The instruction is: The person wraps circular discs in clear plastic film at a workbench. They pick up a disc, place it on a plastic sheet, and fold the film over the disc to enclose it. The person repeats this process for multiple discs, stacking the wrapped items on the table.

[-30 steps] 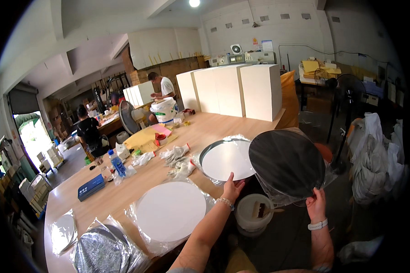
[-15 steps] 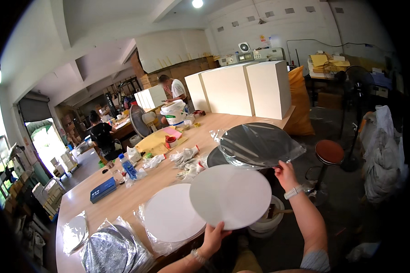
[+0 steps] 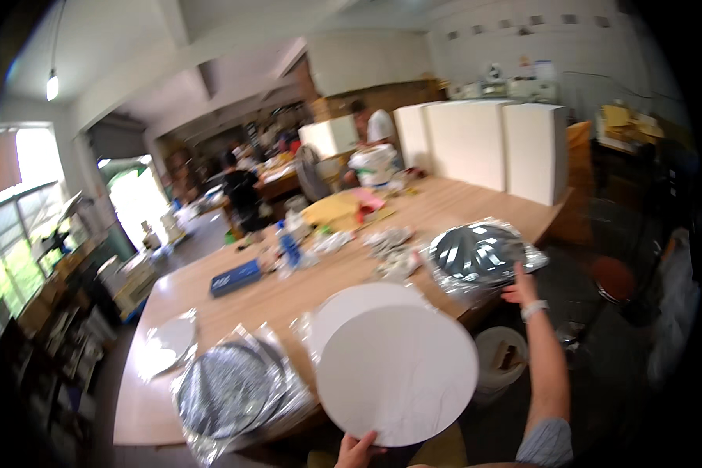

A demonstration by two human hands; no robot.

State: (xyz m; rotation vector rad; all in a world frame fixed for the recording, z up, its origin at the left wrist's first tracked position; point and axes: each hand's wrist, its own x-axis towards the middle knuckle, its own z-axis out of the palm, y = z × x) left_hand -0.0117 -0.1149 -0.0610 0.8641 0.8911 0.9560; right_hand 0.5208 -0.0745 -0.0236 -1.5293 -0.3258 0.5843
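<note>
Our left hand (image 3: 357, 451) has its fingers clamped on the nearer white disc (image 3: 399, 374), between five and six o'clock. At three o'clock, our right hand (image 3: 520, 290) is at a wrapped black disc (image 3: 476, 253) on the desk (image 3: 444, 195); whether those fingers grip, we cannot tell.

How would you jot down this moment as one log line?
left hand: holds white disc at lower edge | right hand: beside film-wrapped dark disc, contact unclear | nearby: blue box on table

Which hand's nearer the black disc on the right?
Right. Right hand: at the near edge of the black disc. Left hand: farther away, lower left, gripping a white disc.
</note>
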